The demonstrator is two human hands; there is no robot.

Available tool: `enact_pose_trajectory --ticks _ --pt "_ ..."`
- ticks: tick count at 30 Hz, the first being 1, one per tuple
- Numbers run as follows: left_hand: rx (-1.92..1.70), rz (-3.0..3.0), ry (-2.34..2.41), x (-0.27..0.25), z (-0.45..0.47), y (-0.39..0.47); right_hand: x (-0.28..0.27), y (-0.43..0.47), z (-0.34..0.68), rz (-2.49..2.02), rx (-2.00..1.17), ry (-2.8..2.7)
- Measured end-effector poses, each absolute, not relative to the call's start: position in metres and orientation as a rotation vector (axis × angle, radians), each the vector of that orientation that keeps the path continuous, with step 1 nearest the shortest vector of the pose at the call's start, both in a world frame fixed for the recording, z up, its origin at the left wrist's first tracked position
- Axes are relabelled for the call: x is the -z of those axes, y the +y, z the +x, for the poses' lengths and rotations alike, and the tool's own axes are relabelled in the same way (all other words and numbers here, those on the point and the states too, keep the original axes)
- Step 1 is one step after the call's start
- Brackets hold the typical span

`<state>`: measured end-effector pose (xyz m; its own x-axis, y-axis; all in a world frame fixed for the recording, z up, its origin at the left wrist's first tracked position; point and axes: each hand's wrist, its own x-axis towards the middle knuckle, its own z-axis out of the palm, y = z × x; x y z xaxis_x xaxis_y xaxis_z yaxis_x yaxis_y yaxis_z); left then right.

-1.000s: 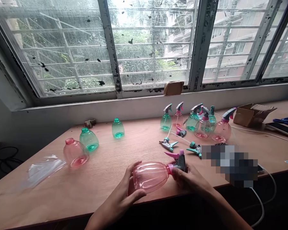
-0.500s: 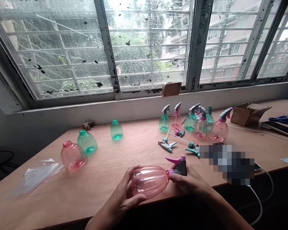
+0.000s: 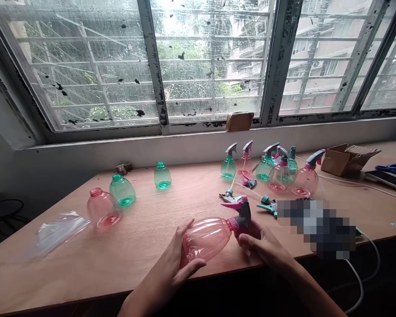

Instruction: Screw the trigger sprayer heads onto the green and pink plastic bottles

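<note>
A pink spray bottle [image 3: 207,237] lies tilted in the air above the table's front edge, its neck to the right. My left hand [image 3: 176,253] is wrapped round its base, thumb in front. At the other end, my right hand [image 3: 262,244] has its curled fingers against the back of the black and pink trigger head [image 3: 242,218]; some of its fingertips are hidden. The head sits on the bottle's neck. Just behind it lie a loose teal and grey trigger head [image 3: 229,196] and another teal trigger head [image 3: 267,204].
Headless bottles stand left: pink [image 3: 104,209], green [image 3: 122,191] and another green one [image 3: 163,177]. Beside them lies a plastic bag [image 3: 62,229]. Several bottles with heads, including a pink one [image 3: 305,180], stand back right near a cardboard box [image 3: 345,160]. A blurred-out object [image 3: 317,224] with a cable lies right.
The bottle's neck end has tipped upward, and the trigger head has risen and moved slightly left. My right hand's fingers have shifted from the collar to behind the head. The view has shifted slightly.
</note>
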<state>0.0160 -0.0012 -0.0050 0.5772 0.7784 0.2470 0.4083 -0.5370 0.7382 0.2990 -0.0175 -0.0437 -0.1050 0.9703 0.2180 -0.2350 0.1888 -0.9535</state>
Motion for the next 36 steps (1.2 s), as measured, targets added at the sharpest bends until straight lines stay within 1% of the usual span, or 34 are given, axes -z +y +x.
enact_pose_trajectory --ticks 4,6,9,12,15,20,26,30,33,36 --pt "-0.655 2.089 0.963 0.000 0.016 -0.002 0.042 -0.020 0.300 -0.811 -1.111 -1.291" --pt "-0.604 2.075 0.936 -0.003 0.017 -0.002 0.041 -0.022 0.297 -0.835 -1.102 -1.356" --pt "-0.558 2.224 0.906 -0.003 0.020 -0.001 0.042 -0.026 0.291 -0.876 -1.117 -1.498" --pt "-0.521 2.466 0.877 0.000 0.023 0.001 0.043 -0.031 0.287 -0.797 -1.196 -1.555" --pt "-0.469 2.565 0.840 -0.001 0.024 0.000 0.045 -0.034 0.286 -0.740 -1.252 -1.580" --pt "-0.463 2.558 0.919 -0.007 0.026 -0.006 0.043 -0.035 0.283 -0.950 -0.931 -1.620" --pt "-0.437 2.563 0.931 -0.001 0.021 -0.004 0.036 -0.032 0.291 -1.035 -0.697 -1.504" --pt "-0.431 2.581 0.925 0.002 0.019 -0.003 0.020 -0.016 0.335 -1.165 -0.468 -1.390" --pt "-0.433 2.588 0.918 0.001 0.019 -0.003 0.006 0.006 0.381 -1.387 -0.390 -1.375" --pt "-0.446 2.597 0.901 0.000 0.020 -0.003 -0.003 0.030 0.423 -1.612 -0.152 -1.305"
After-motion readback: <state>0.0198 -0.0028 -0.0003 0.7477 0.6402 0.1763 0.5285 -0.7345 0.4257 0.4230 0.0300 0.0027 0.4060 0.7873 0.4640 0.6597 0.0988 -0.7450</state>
